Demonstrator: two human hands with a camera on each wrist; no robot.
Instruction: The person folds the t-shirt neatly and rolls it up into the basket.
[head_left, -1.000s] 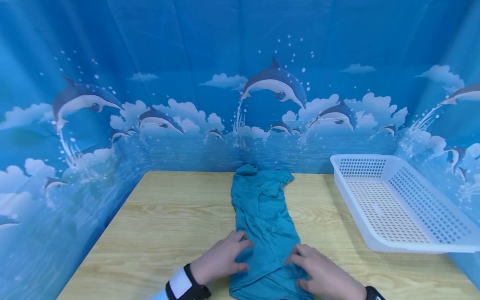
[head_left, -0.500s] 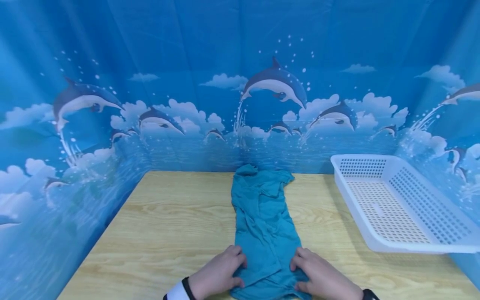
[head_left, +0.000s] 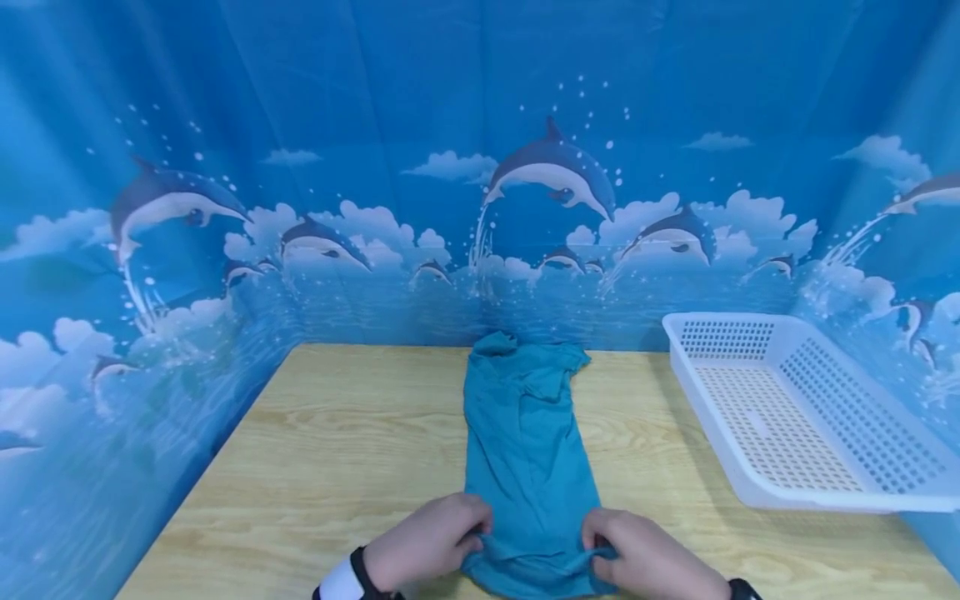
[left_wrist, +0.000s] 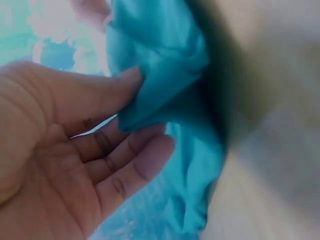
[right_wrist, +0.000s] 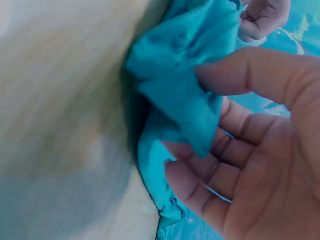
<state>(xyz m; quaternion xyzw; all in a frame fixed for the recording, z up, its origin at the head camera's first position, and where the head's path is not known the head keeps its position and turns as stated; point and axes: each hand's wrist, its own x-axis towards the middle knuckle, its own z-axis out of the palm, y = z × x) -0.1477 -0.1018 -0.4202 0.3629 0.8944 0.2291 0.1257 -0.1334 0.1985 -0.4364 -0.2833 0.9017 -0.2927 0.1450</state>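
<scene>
A teal garment (head_left: 528,450), folded into a long narrow strip, lies on the table from the back edge to the front. Its far end is bunched, with a short sleeve-like flap at the right. At the near part, my left hand (head_left: 435,537) pinches the left edge between thumb and fingers. Opposite it, my right hand (head_left: 648,550) pinches the right edge the same way. In the left wrist view, a fold of the cloth (left_wrist: 160,85) sits under the thumb. The right wrist view shows a cloth corner (right_wrist: 195,115) between thumb and fingers.
A white perforated plastic basket (head_left: 780,492) stands to the right on the wood-grain table (head_left: 337,450). Behind and along both sides hangs a blue curtain (head_left: 420,100) printed with dolphins.
Both hands have come slightly nearer the front edge and now pinch the garment's sides. The cloth between them has been drawn smoother, and its near end has shifted. The basket stays put.
</scene>
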